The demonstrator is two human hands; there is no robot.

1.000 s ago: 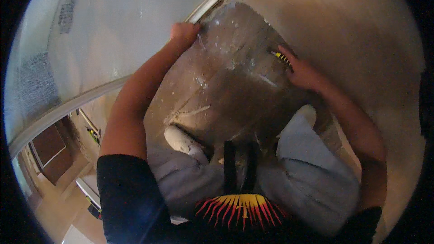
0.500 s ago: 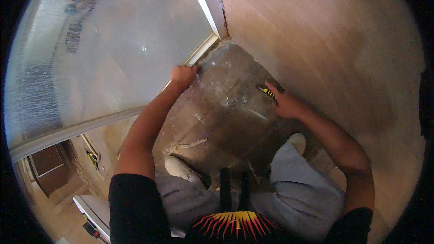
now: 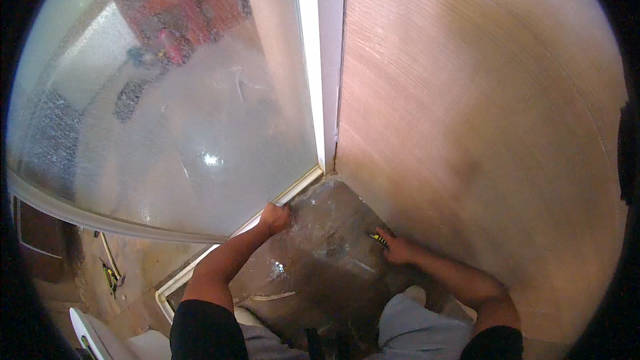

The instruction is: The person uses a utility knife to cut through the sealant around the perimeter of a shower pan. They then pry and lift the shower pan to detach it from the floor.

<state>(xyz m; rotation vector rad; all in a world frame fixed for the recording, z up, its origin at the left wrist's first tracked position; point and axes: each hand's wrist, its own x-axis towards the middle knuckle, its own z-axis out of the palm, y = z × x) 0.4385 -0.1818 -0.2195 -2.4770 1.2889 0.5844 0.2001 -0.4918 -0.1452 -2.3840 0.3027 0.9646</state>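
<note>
My left hand (image 3: pixel 275 217) is closed at the white bottom rail (image 3: pixel 298 189) of a glass shower enclosure. Its fingers curl down on the rail's inner side, and what they hold, if anything, is hidden. Across the shower floor, near the right wall, my right hand (image 3: pixel 399 251) grips a yellow-and-black utility knife (image 3: pixel 380 239), whose tip points left and away from me. Between the hands lies the dirty, wet-looking floor (image 3: pixel 327 240), with pale residue toward the corner.
Frosted glass (image 3: pixel 220 127) rises on the left, a ribbed tan wall (image 3: pixel 453 93) on the right. A pale loose strip (image 3: pixel 273 297) lies near my feet. Outside the enclosure are yellow-green pliers (image 3: pixel 109 276), a long thin stick (image 3: pixel 109 253) and a white rounded fixture (image 3: pixel 90 333).
My view has tilted up, so the glass and wall fill more of it and my hands appear lower. Both hands stay at about the same spots, the knife still in the right.
</note>
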